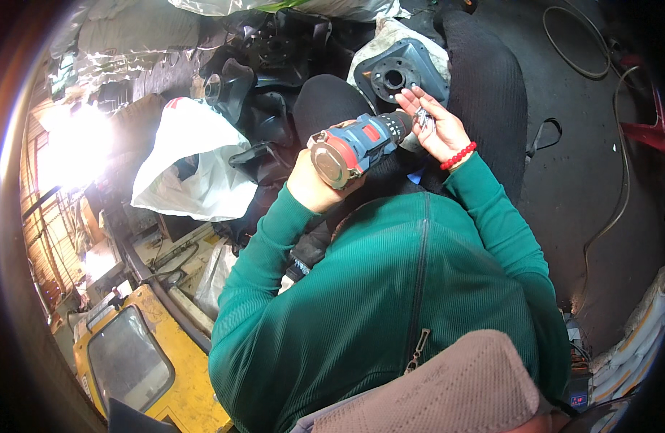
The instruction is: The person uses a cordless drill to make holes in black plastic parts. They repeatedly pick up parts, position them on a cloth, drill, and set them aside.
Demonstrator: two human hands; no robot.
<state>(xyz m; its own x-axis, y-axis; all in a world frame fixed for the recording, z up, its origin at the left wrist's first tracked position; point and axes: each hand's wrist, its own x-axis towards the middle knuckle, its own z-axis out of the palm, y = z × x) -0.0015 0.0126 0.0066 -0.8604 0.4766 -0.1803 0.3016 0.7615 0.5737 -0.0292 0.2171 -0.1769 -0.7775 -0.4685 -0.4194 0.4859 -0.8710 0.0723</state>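
A blue and red cordless drill [367, 141] is gripped in my left hand [312, 186], whose fingers are wrapped round its handle. Its chuck points away to the right, close to my right hand [446, 136]. That hand is palm up with fingers partly curled, and several small silvery fasteners [423, 120] lie in it; their exact kind is too small to tell. Just beyond the fingertips sits a black part [395, 75] with a square flange and a round hub with a central hole. The drill's tip is hidden near my right fingers.
A white plastic bag [202, 162] stands open on the left. Black moulded parts [271, 54] are heaped beyond it. Pale cloth or sacking [412, 32] lies under the black part. A cable [614, 209] runs along the floor at right. A yellow machine panel [177, 390] is at lower left.
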